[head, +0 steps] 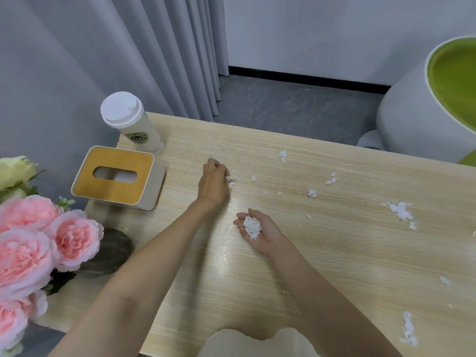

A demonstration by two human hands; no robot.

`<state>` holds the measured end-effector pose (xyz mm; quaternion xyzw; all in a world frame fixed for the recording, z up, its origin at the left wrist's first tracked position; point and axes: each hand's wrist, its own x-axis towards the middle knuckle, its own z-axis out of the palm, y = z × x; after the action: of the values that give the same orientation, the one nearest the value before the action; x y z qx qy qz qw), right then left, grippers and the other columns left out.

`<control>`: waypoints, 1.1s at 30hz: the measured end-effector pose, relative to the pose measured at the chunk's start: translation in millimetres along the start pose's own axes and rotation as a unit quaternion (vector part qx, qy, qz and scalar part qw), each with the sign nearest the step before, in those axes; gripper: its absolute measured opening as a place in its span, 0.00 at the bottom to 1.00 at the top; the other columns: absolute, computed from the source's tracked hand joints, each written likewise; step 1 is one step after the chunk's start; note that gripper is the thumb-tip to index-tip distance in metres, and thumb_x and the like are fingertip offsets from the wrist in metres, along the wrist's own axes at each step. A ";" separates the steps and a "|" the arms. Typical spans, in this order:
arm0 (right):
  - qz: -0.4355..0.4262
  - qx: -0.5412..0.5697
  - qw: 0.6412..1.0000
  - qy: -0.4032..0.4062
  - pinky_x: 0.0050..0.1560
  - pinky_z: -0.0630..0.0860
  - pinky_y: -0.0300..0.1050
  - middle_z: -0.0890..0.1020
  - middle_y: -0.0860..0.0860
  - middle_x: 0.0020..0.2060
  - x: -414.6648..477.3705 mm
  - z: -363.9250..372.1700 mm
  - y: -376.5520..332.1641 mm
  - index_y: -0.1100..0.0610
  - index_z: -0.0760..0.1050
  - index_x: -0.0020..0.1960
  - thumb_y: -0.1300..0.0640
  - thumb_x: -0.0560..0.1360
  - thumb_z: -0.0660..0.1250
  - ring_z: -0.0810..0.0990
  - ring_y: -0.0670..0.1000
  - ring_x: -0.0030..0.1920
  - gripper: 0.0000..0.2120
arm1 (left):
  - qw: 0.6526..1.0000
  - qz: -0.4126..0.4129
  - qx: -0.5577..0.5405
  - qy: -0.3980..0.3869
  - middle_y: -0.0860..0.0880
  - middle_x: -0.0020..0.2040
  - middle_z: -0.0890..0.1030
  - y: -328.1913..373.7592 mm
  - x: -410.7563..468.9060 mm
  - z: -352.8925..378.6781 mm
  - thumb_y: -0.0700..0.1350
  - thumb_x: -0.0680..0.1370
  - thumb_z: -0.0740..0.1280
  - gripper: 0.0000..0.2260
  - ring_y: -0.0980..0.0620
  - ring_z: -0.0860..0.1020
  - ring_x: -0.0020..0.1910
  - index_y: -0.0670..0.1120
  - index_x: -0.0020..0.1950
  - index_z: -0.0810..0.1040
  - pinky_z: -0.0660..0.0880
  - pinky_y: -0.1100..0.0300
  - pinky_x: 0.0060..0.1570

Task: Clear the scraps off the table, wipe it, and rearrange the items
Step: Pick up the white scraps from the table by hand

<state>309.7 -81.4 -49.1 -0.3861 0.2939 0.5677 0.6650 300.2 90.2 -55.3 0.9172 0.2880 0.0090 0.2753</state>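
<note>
I see white paper scraps (400, 211) strewn over the right half of the light wood table (257, 284), a heap cupped in my upturned right hand (261, 234), one bit at my left hand's (213, 182) curled fingertips. Far left stand a lidded white cup (134, 124), a wood-topped tissue box (118, 176) just beside it, and pink flowers (38, 240).

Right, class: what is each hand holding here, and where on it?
The right hand cups a pile of white paper scraps in its upturned palm. The left hand has fingertips at a scrap on the table; a pinch cannot be told.
</note>
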 end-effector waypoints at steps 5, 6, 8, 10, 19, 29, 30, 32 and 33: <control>-0.013 0.016 1.000 0.009 0.27 0.77 0.37 0.82 0.61 0.32 -3.1 -6.4 -1.1 0.67 0.76 0.45 0.57 0.80 0.60 0.79 0.49 0.25 0.14 | 0.993 0.075 0.057 -0.071 0.45 0.54 0.72 2.9 -8.4 19.1 0.36 0.76 0.63 0.05 0.46 0.70 0.55 0.41 0.50 0.76 0.73 0.53 0.42; -0.015 0.019 1.000 0.010 0.27 0.77 0.37 0.82 0.61 0.32 -4.2 -7.7 -1.7 0.67 0.76 0.45 0.57 0.80 0.60 0.79 0.49 0.26 0.14 | 0.994 0.067 0.048 -0.076 0.45 0.52 0.73 2.6 -8.8 20.5 0.36 0.76 0.62 0.06 0.46 0.71 0.54 0.41 0.50 0.75 0.73 0.52 0.43; -0.018 0.024 1.000 0.007 0.27 0.78 0.37 0.82 0.61 0.33 -6.5 -10.1 -2.8 0.67 0.76 0.46 0.57 0.80 0.60 0.79 0.49 0.26 0.14 | 0.996 0.054 0.011 -0.068 0.45 0.49 0.74 4.4 -10.5 19.7 0.36 0.75 0.63 0.04 0.46 0.73 0.50 0.41 0.48 0.75 0.73 0.52 0.45; -0.023 0.034 0.999 0.006 0.27 0.78 0.37 0.81 0.61 0.35 -9.2 -12.3 -4.0 0.67 0.76 0.46 0.57 0.80 0.60 0.80 0.50 0.26 0.14 | 0.997 0.039 -0.052 -0.052 0.47 0.45 0.75 12.9 -16.1 14.7 0.37 0.75 0.64 0.02 0.49 0.74 0.45 0.43 0.45 0.75 0.71 0.56 0.43; -0.076 0.097 0.991 -0.054 0.36 0.80 0.41 0.83 0.55 0.39 -17.4 -17.5 -3.0 0.61 0.80 0.43 0.58 0.79 0.59 0.84 0.51 0.38 0.13 | 0.954 0.102 -0.219 -0.179 0.52 0.41 0.79 67.6 -79.3 -11.9 0.33 0.74 0.66 0.11 0.58 0.76 0.40 0.50 0.43 0.75 0.72 0.70 0.40; -0.057 0.106 0.992 -0.045 0.23 0.73 0.36 0.81 0.53 0.31 -26.0 -33.0 -14.9 0.62 0.75 0.47 0.57 0.79 0.60 0.78 0.47 0.27 0.09 | 0.959 0.127 -0.143 -0.208 0.60 0.47 0.80 73.7 -76.3 -2.6 0.42 0.75 0.67 0.08 0.59 0.71 0.55 0.55 0.44 0.82 0.53 0.57 0.66; -0.057 0.096 0.993 -0.039 0.21 0.70 0.35 0.79 0.51 0.30 -24.9 -34.6 -16.4 0.60 0.75 0.46 0.57 0.78 0.61 0.76 0.46 0.25 0.07 | 0.954 0.101 -0.178 -0.221 0.60 0.47 0.80 74.8 -73.1 -3.7 0.44 0.75 0.67 0.07 0.58 0.71 0.57 0.56 0.43 0.81 0.56 0.56 0.65; -0.056 0.082 0.994 -0.042 0.20 0.65 0.33 0.77 0.51 0.32 -22.8 -39.3 -19.8 0.59 0.75 0.43 0.56 0.77 0.61 0.72 0.45 0.23 0.08 | 0.944 0.052 -0.247 -0.214 0.57 0.47 0.81 75.0 -62.7 -2.5 0.44 0.75 0.68 0.08 0.55 0.75 0.56 0.57 0.42 0.82 0.65 0.57 0.62; -0.054 0.077 0.995 -0.045 0.19 0.64 0.33 0.77 0.52 0.32 -23.0 -41.5 -21.2 0.59 0.75 0.43 0.55 0.78 0.61 0.72 0.45 0.23 0.10 | 0.946 0.032 -0.261 -0.188 0.55 0.46 0.82 73.9 -55.3 0.0 0.41 0.75 0.68 0.08 0.54 0.77 0.54 0.55 0.42 0.81 0.69 0.59 0.57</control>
<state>328.2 -129.9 -48.2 -0.3234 0.2847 0.5233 0.7352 292.8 10.2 -9.7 0.8072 0.1888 -0.0795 0.5535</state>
